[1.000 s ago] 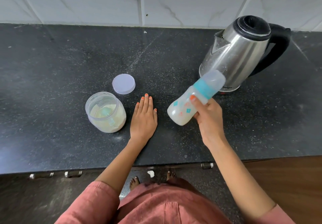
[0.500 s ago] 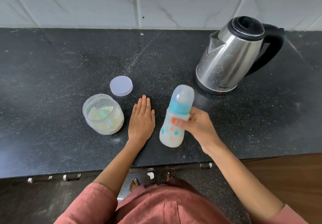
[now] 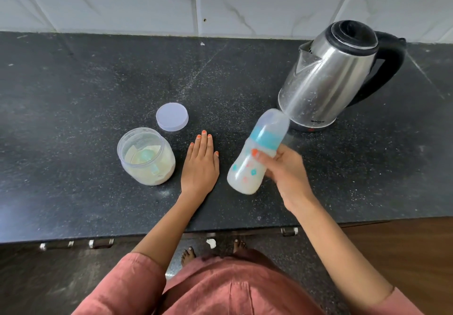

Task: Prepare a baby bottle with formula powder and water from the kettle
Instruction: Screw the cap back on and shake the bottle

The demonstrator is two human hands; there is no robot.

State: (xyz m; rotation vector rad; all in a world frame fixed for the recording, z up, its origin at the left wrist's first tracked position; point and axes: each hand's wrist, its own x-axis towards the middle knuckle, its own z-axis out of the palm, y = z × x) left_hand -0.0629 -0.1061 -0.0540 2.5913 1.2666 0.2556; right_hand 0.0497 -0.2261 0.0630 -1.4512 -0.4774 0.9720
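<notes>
Baby bottle [image 3: 245,171] is gripped by the right hand [image 3: 286,172], thumb across the front and fingers curled round the back. It is held tilted, base toward the person, capped top toward the kettle [image 3: 326,79]. Milky white liquid is seen inside; teal collar and clear cap are fitted. Edges are slightly blurred. The cap overlaps the kettle's lower left edge in view; contact cannot be told.

Formula jar [image 3: 168,165] is stood open on the countertop [image 3: 73,94], partly filled with pale powder [image 3: 147,177]. A teal scoop [image 3: 147,155] is lying in the powder. The jar's lid [image 3: 172,116] is laid flat just behind it, apart.

Left hand [image 3: 199,165] is laid flat, palm down, fingers straight, nothing held, between jar and bottle.

Kettle is stood upright at back right, black lid closed, handle facing right, spout facing left. Tiled wall [image 3: 122,1] runs behind the counter.
</notes>
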